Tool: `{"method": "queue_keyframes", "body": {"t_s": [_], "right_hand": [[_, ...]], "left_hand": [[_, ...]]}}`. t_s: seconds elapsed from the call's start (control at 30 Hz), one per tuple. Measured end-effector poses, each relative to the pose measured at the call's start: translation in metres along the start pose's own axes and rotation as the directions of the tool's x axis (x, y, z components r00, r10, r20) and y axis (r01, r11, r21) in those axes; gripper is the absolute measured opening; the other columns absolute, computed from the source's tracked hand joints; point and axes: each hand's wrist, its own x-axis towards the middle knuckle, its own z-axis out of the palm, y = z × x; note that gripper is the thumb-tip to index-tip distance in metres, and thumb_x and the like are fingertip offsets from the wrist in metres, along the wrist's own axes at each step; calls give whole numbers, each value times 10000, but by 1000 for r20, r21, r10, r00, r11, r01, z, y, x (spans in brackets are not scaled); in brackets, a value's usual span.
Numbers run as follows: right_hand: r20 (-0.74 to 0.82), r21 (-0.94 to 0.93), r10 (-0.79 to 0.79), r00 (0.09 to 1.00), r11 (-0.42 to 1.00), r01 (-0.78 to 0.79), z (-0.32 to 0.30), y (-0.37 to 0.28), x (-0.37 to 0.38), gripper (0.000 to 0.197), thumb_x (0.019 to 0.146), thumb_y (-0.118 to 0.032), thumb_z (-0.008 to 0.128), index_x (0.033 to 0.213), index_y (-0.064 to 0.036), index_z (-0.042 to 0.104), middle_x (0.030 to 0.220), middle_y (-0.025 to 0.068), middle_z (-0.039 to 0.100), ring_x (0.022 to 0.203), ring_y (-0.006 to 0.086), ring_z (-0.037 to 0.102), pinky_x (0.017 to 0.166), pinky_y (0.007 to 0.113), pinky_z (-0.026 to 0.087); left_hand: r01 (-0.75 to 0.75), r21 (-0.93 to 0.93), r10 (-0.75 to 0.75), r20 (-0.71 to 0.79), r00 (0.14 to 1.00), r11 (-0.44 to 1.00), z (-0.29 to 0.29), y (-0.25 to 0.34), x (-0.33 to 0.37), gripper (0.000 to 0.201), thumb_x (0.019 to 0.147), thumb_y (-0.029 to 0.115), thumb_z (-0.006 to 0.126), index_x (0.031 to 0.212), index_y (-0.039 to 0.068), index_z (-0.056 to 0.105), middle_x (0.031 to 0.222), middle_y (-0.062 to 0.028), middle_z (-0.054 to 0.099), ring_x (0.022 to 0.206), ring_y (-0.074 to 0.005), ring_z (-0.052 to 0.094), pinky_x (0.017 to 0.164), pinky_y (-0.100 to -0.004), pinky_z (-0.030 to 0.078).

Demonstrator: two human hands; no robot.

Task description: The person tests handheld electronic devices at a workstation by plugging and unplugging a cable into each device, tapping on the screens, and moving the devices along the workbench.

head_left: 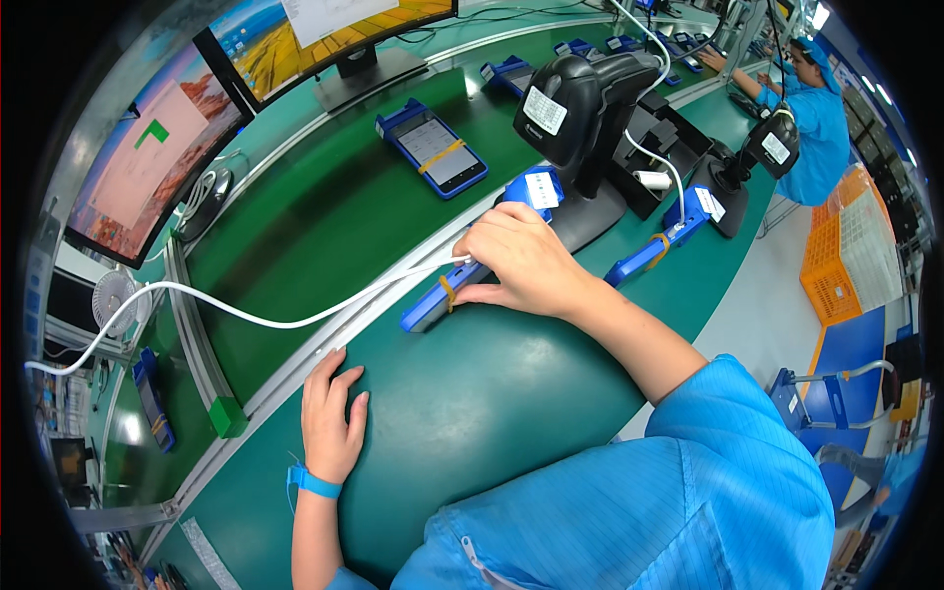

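Observation:
My right hand [516, 258] grips a blue handheld terminal [429, 309] by its sides, tilted on edge above the green worktop. A yellow rubber band goes round the terminal, and a blue end with a white label [541, 190] shows beyond my knuckles. The end of a white cable [285, 324] meets the terminal at my fingertips; whether it is plugged in is hidden. My left hand [332, 418], wearing a blue wrist strap [315, 482], lies by the metal rail with fingers stretched out, holding nothing.
A black barcode scanner [560, 108] on a stand rises beyond my right hand. Another banded terminal [649, 258] is at the right, near a second scanner [772, 143]. More terminals [438, 149] lie on the green belt. Monitors [157, 147] stand left; a co-worker [816, 128] sits far right.

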Motion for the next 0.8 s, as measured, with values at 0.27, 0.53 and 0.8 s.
{"method": "queue_keyframes", "body": {"t_s": [0.27,0.53,0.8], "right_hand": [[37,179,-105,994,979,97,10,-30,0,470,691,-316,863,1023,-100,610,943,40,630,957,248,622,930,396,439],[90,249,-137,987,962,111,24,-39,-1,500,665,-308,873,1033,-96,609,958,25,632,966,238,610,935,389,432],[77,289,-100,992,954,74,8,-49,-1,744,705,-409,863,1303,-69,580,1187,86,641,1098,278,610,1016,432,442]], "left_hand": [[13,8,-13,3,1000,1000,2,-3,-1,317,841,31,696,1155,30,654,1399,-178,546,1322,-397,494,1103,-476,409],[18,-41,-19,-2,1000,999,0,-4,2,373,819,27,705,1188,19,651,1399,-185,550,1297,-395,521,1086,-468,429],[66,-312,-99,-91,991,948,-30,-25,101,269,956,144,629,1197,23,637,1319,-152,613,1263,-304,571,1066,-402,434]]}}
